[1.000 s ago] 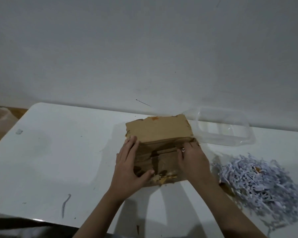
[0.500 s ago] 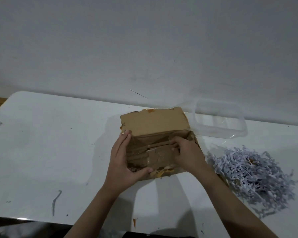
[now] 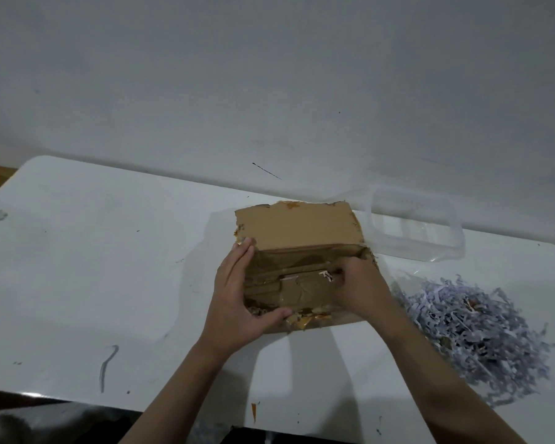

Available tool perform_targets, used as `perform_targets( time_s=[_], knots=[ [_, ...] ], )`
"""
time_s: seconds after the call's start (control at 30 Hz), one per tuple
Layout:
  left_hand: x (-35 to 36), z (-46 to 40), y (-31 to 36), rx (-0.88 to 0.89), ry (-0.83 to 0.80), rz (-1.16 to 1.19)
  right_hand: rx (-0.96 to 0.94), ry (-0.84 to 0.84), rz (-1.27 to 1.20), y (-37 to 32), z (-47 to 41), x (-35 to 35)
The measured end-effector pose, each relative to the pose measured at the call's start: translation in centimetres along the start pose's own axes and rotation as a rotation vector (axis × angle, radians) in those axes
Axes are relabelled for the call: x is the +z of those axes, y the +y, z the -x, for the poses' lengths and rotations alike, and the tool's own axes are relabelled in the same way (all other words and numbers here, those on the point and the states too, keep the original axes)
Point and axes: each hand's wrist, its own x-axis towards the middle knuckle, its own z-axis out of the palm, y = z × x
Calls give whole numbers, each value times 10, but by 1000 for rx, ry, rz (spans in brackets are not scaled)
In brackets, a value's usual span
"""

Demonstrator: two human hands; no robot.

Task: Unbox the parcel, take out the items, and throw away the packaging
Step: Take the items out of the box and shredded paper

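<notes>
A worn brown cardboard box (image 3: pixel 297 230) lies on the white table (image 3: pixel 93 283), its far flap raised toward the wall. My left hand (image 3: pixel 237 302) holds the box's left end, fingers along the side and thumb across the torn near edge. My right hand (image 3: pixel 358 283) reaches into the box from the right, its fingers curled on a taped inner flap where a small white scrap shows. What lies under that flap is hidden.
A clear plastic container (image 3: pixel 417 225) sits against the wall just right of the box. A heap of pale shredded paper (image 3: pixel 471 328) covers the table's right side. Dark scuff marks dot the table's left half. The near table edge runs along the bottom.
My right hand has moved from resting on the box's right end to curling its fingers onto the inner flap. My left hand keeps its hold. The view has shifted slightly.
</notes>
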Motion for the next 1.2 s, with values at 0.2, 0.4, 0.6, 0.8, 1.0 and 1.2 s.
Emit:
perform_targets(
  time_s=[0.2,0.4,0.6,0.8,1.0,1.2],
  knots=[
    [0,-1,-2,1,14,4,74,133,-320,14,3,-25],
    [-2,0,-3,15,10,-17,44,205,-150,5,13,-26],
    [-1,-1,-3,6,1,-33,84,19,50,-5,6,-1],
    [-2,-1,-1,-10,-8,-45,120,-88,-188,-23,-8,14],
    [-3,-2,0,-21,-13,-63,12,-238,-465,-27,-12,16],
    [-1,-1,3,-32,-22,-79,-95,-132,-296,-39,-15,24]
  ],
)
